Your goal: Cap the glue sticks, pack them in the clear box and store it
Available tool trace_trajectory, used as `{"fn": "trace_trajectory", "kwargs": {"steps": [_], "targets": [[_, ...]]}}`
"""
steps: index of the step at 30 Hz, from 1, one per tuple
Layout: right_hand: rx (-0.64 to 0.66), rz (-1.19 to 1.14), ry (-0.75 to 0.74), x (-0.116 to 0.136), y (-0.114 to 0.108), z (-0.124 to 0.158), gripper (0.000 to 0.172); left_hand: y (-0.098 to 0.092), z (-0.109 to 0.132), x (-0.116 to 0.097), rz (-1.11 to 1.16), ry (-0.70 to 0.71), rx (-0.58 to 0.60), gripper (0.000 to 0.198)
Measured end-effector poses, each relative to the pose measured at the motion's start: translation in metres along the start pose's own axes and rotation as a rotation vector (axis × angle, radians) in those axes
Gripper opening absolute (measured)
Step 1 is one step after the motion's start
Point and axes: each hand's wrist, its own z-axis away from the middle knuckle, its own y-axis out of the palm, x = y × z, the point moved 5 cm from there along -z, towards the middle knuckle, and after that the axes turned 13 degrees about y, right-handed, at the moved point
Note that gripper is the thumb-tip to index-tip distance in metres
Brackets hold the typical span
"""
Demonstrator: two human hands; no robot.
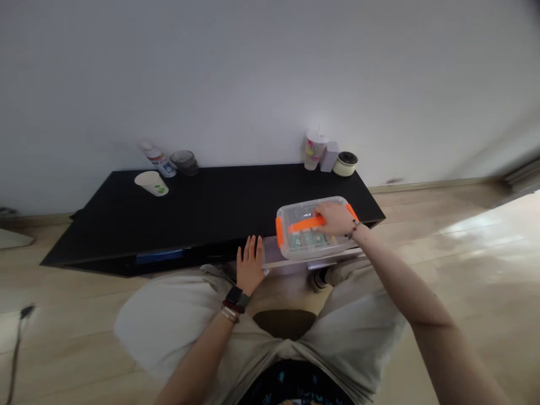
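A clear plastic storage box [295, 239] with an orange handle and orange side clips sits at the front right of a low black table [219, 208]. Green items show through its lid. My right hand [336, 218] rests on top of the lid, fingers curled around the orange handle [304, 224]. My left hand [250, 264] is open, fingers together and stretched forward, at the table's front edge just left of the box, above my knee. It holds nothing. A watch and bracelets sit on that wrist.
Along the wall stand a white bottle [157, 159], a dark glass jar [184, 162], a paper cup [152, 183], a lidded drink cup [314, 148], a small white box [329, 156] and a tape roll [345, 163]. A pulled-out drawer [274, 260] lies under the box. Wooden floor surrounds.
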Motion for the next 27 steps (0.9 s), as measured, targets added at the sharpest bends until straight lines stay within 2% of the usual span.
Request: {"fn": "trace_trajectory", "kwargs": {"steps": [2, 3, 7, 9, 11, 13, 15, 18, 21, 22, 24, 25, 27], "targets": [[0.099, 0.197, -0.051, 0.013, 0.002, -0.011, 0.021, -0.001, -0.016, 0.005, 0.010, -0.013, -0.007, 0.095], [0.132, 0.326, -0.077, 0.018, 0.005, -0.016, 0.020, -0.003, -0.024, 0.008, 0.018, -0.015, -0.013, 0.094], [0.158, 0.783, -0.145, 0.025, 0.025, -0.034, 0.017, -0.013, -0.058, 0.032, 0.166, -0.039, -0.088, 0.081], [0.143, 0.805, -0.144, 0.023, 0.037, -0.045, 0.021, -0.019, -0.075, 0.056, 0.393, -0.137, -0.128, 0.066], [0.125, 0.773, -0.142, 0.021, 0.051, -0.058, 0.022, -0.022, -0.092, 0.084, 0.731, -0.305, -0.114, 0.054], [0.119, 0.747, -0.155, 0.021, 0.068, -0.073, 0.024, -0.025, -0.106, 0.105, 1.041, -0.456, -0.068, 0.055], [0.124, 0.729, -0.176, 0.024, 0.086, -0.089, 0.026, -0.033, -0.120, 0.122, 1.181, -0.502, -0.050, 0.060], [0.147, 0.698, -0.220, 0.033, 0.106, -0.112, 0.030, -0.049, -0.138, 0.142, 1.111, -0.443, -0.084, 0.061], [0.081, 0.679, -0.240, 0.039, 0.101, -0.128, 0.037, -0.060, -0.152, 0.159, 0.975, -0.395, -0.131, 0.055], [0.020, 0.695, -0.198, 0.038, 0.094, -0.131, 0.040, -0.063, -0.155, 0.163, 0.935, -0.390, -0.145, 0.053], [-0.080, 0.768, -0.001, 0.029, 0.075, -0.134, 0.045, -0.069, -0.160, 0.167, 0.855, -0.376, -0.146, 0.052], [-0.086, 0.811, 0.129, 0.021, 0.067, -0.133, 0.046, -0.071, -0.162, 0.168, 0.808, -0.369, -0.130, 0.052], [-0.016, 0.862, 0.325, 0.005, 0.059, -0.127, 0.044, -0.076, -0.165, 0.165, 0.699, -0.357, -0.073, 0.052]]}}
